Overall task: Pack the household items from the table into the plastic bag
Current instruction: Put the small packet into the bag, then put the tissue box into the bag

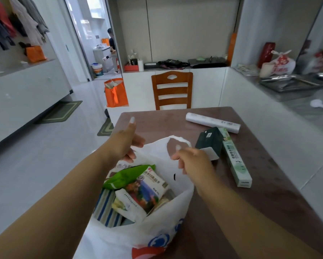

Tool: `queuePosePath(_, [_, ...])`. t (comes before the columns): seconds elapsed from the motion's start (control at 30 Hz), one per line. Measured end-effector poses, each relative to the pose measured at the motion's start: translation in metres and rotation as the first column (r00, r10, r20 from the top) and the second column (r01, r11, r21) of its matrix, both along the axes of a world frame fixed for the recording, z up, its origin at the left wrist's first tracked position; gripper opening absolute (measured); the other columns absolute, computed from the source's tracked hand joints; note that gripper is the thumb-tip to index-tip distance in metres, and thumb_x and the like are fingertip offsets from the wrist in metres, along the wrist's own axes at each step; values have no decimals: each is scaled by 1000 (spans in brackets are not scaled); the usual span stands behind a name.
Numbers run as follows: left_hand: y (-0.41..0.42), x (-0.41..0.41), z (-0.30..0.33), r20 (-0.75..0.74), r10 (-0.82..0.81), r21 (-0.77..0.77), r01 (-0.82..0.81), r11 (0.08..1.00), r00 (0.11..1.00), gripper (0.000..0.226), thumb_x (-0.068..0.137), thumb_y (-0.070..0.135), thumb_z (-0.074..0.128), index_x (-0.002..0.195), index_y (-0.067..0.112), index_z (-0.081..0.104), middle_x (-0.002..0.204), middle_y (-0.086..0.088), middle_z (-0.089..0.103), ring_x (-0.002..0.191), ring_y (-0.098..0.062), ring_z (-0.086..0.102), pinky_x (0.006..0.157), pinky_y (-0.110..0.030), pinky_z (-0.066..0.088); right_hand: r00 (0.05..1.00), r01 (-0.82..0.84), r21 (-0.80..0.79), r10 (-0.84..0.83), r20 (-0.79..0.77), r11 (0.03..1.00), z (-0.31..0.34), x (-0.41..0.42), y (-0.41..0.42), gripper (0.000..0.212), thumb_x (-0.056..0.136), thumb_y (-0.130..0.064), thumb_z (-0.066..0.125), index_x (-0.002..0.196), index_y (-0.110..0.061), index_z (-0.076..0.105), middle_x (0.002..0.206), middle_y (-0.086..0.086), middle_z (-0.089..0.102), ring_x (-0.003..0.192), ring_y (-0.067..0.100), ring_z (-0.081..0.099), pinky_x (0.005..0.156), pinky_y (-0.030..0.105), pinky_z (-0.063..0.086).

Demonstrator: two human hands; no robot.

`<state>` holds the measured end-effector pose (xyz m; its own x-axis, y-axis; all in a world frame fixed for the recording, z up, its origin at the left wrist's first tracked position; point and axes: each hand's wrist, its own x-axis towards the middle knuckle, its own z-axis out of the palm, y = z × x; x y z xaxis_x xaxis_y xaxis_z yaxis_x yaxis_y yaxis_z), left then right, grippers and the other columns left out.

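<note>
White plastic bag held agape, left hand and right hand both gripping its rim; dark box lies just right of the right hand, long carton running near-to-far beyond

White plastic bag at the counter's near edge, mouth open, holding a green packet, white pouch and striped item. Outside, to the right: dark box, long green-white box, white roll.
</note>
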<state>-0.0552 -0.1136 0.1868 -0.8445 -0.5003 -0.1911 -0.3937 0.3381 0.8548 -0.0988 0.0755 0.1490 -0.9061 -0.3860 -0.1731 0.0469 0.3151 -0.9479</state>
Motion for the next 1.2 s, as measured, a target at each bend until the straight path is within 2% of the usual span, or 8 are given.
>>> queuePosePath(0.17, [1, -1, -6, 39, 17, 97, -20, 995, 999, 81, 94, 64, 18, 97, 4, 71, 99, -14, 73, 87, -32, 70, 84, -43, 57, 959, 117, 86, -90, -267, 989, -11, -31, 14, 24, 92, -41, 51, 93, -20, 62, 81, -6, 61, 79, 16, 58, 66, 29, 42])
queuePosePath(0.27, [-9, 12, -12, 80, 71, 153, -82, 985, 994, 80, 95, 64, 20, 101, 3, 71, 99, -16, 74, 89, -31, 70, 80, -38, 58, 962, 41, 42, -28, -272, 998, -24, -25, 0, 21, 92, -41, 51, 91, -23, 61, 76, -9, 60, 75, 13, 58, 66, 28, 44])
queuePosePath(0.47, [5, 11, -32, 70, 96, 230, -109, 967, 993, 62, 101, 49, 32, 99, 0, 70, 93, -17, 72, 80, -28, 68, 73, -35, 57, 869, 490, 6, -488, -81, 872, -52, -89, 18, 17, 92, -34, 53, 94, -17, 56, 81, 0, 57, 73, 19, 52, 71, 33, 45])
queuePosePath(0.7, [34, -18, -62, 41, 84, 281, -93, 955, 996, 49, 102, 40, 38, 89, 8, 73, 86, -10, 76, 83, -26, 70, 73, -34, 56, 979, -147, 144, 123, 163, 979, -106, -135, 19, 69, 79, -7, 69, 140, -22, 42, 142, 6, 44, 130, 26, 43, 102, 40, 43])
queuePosePath(0.8, [39, -32, -67, 8, 109, 317, -106, 942, 994, 50, 102, 39, 38, 84, 8, 72, 77, -8, 75, 74, -24, 68, 67, -31, 53, 951, -307, 188, 299, 73, 933, -104, -155, 25, 69, 77, 4, 61, 136, -28, 46, 137, -2, 46, 134, 18, 39, 101, 36, 44])
queuePosePath(0.97, [46, -52, -72, -25, 127, 322, -113, 940, 992, 52, 102, 40, 38, 81, 7, 71, 72, -8, 74, 66, -22, 67, 65, -32, 53, 907, 401, 242, -347, -238, 884, -99, -202, 33, 46, 75, -26, 67, 118, -13, 59, 121, 8, 60, 114, 28, 56, 88, 33, 46])
queuePosePath(1.07, [53, -64, -70, -34, 127, 309, -111, 944, 991, 52, 102, 40, 37, 81, 7, 71, 75, -10, 74, 66, -22, 67, 62, -30, 52, 895, 408, 503, -443, -57, 761, -106, -210, 30, 86, 76, -54, 65, 141, -8, 32, 144, 17, 39, 132, 35, 38, 101, 43, 38])
queuePosePath(1.2, [55, -71, -69, -30, 133, 300, -118, 947, 991, 52, 102, 40, 36, 83, 9, 73, 77, -9, 75, 71, -22, 68, 64, -30, 53, 846, 341, 437, -475, 243, 832, -117, -219, 18, 103, 78, -55, 64, 148, -6, 7, 146, 19, 37, 125, 37, 45, 94, 41, 42])
